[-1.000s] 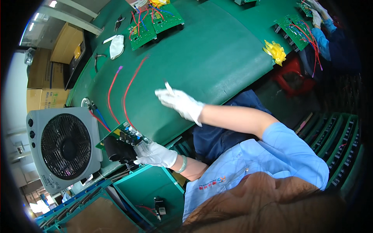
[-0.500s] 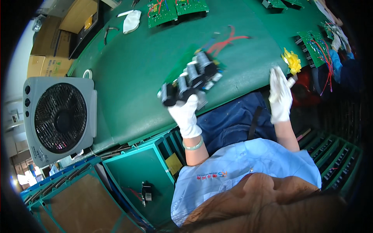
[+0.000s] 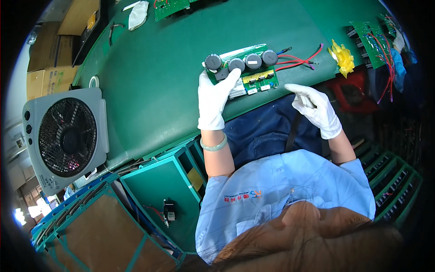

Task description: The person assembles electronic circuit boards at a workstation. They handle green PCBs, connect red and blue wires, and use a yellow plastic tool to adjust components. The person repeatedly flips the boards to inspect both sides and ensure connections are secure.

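Note:
My left hand [image 3: 214,97], in a white glove, grips the left end of a green circuit board [image 3: 265,83], its thumb near the tall black capacitors [image 3: 253,61]. The board bears a row of these capacitors, a silvery metal block and a yellow strip. Red wires [image 3: 294,62] trail from its right end over the green table. My right hand [image 3: 315,109], also gloved in white, hovers by the table's front edge, right of the board and apart from it. Its forefinger stretches toward the board while the other fingers bend a little; nothing shows in it.
A crumpled yellow bundle [image 3: 343,58] lies at the table's right edge. Beyond it is another wired circuit board [image 3: 369,43], beside a co-worker's blue sleeve [image 3: 398,68]. A grey box fan [image 3: 68,136] stands at left. A white glove [image 3: 138,16] lies at the back.
The circuit board has turned from a tilted, blurred position to face me squarely, its capacitors upward. My right hand has swung left toward it from beside the yellow bundle.

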A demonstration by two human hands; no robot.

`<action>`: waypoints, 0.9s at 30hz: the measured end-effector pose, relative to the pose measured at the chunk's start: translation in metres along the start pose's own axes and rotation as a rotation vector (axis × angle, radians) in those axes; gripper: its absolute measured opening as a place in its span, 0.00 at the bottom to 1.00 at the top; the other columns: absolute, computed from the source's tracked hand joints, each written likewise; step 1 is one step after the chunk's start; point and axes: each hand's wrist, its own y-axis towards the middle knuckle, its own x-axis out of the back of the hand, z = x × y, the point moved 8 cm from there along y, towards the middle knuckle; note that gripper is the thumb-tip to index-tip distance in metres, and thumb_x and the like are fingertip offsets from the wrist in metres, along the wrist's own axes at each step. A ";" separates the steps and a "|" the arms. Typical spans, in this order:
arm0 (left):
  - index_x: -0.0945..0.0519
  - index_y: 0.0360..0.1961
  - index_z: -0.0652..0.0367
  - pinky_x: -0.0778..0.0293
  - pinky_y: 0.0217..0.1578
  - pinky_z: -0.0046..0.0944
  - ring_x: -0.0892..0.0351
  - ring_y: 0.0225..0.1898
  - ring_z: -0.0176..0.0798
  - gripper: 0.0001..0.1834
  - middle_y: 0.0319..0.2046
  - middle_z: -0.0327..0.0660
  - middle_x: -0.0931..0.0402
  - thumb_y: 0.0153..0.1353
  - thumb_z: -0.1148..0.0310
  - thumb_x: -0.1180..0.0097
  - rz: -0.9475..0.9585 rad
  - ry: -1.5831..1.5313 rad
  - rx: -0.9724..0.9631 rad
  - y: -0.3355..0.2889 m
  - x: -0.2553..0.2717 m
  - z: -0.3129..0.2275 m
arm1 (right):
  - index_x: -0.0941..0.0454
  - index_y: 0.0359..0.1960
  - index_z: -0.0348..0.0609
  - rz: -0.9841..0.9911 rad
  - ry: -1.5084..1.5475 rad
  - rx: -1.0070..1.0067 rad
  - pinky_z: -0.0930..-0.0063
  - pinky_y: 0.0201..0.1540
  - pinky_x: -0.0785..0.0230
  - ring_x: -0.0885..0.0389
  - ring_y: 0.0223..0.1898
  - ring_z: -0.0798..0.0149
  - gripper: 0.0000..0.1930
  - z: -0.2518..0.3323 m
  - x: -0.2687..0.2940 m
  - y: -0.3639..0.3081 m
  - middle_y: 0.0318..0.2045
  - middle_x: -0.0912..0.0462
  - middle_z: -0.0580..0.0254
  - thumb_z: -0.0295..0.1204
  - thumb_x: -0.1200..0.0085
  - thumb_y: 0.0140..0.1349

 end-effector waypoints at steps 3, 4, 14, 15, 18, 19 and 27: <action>0.37 0.62 0.79 0.25 0.46 0.31 0.22 0.44 0.34 0.45 0.45 0.47 0.23 0.53 0.59 0.28 -0.017 -0.015 -0.023 0.001 0.001 0.008 | 0.24 0.57 0.44 0.004 -0.197 0.179 0.69 0.42 0.25 0.17 0.36 0.56 0.26 0.018 -0.004 0.012 0.40 0.17 0.54 0.30 0.33 0.55; 0.38 0.63 0.79 0.25 0.45 0.31 0.22 0.43 0.34 0.46 0.45 0.47 0.23 0.54 0.59 0.28 -0.028 -0.016 -0.035 0.002 0.002 0.012 | 0.24 0.56 0.43 0.058 -0.167 0.075 0.68 0.42 0.25 0.18 0.36 0.54 0.26 0.024 -0.004 0.016 0.40 0.17 0.54 0.31 0.33 0.55; 0.32 0.59 0.75 0.23 0.43 0.33 0.20 0.42 0.36 0.41 0.47 0.50 0.23 0.52 0.59 0.28 -0.062 -0.103 0.028 -0.001 0.001 0.013 | 0.18 0.51 0.47 -0.084 -0.490 0.435 0.70 0.28 0.30 0.24 0.25 0.61 0.17 0.029 0.007 0.030 0.24 0.23 0.63 0.32 0.38 0.59; 0.32 0.59 0.75 0.23 0.43 0.33 0.20 0.42 0.35 0.41 0.46 0.49 0.23 0.52 0.59 0.28 -0.058 -0.117 0.033 -0.001 0.000 0.013 | 0.18 0.51 0.48 -0.094 -0.545 0.440 0.70 0.27 0.31 0.24 0.25 0.62 0.18 0.029 0.009 0.032 0.23 0.23 0.64 0.32 0.38 0.59; 0.32 0.59 0.75 0.23 0.42 0.33 0.21 0.42 0.35 0.41 0.46 0.49 0.23 0.52 0.59 0.28 -0.064 -0.108 0.037 0.000 0.001 0.016 | 0.18 0.51 0.49 -0.178 -0.636 0.449 0.70 0.26 0.30 0.22 0.24 0.63 0.19 0.031 0.014 0.041 0.24 0.21 0.65 0.32 0.37 0.57; 0.32 0.59 0.74 0.23 0.43 0.33 0.21 0.42 0.35 0.41 0.46 0.49 0.23 0.52 0.59 0.28 -0.071 -0.087 0.041 0.000 0.002 0.018 | 0.18 0.51 0.49 -0.203 -0.649 0.443 0.70 0.26 0.30 0.21 0.24 0.63 0.18 0.031 0.015 0.044 0.24 0.20 0.64 0.33 0.36 0.57; 0.32 0.59 0.72 0.26 0.39 0.27 0.24 0.36 0.27 0.33 0.38 0.39 0.23 0.60 0.62 0.34 -0.094 0.001 0.004 0.003 0.003 0.018 | 0.17 0.45 0.46 -0.178 -0.369 0.455 0.69 0.30 0.25 0.17 0.27 0.60 0.12 0.022 0.010 0.059 0.28 0.16 0.63 0.31 0.38 0.59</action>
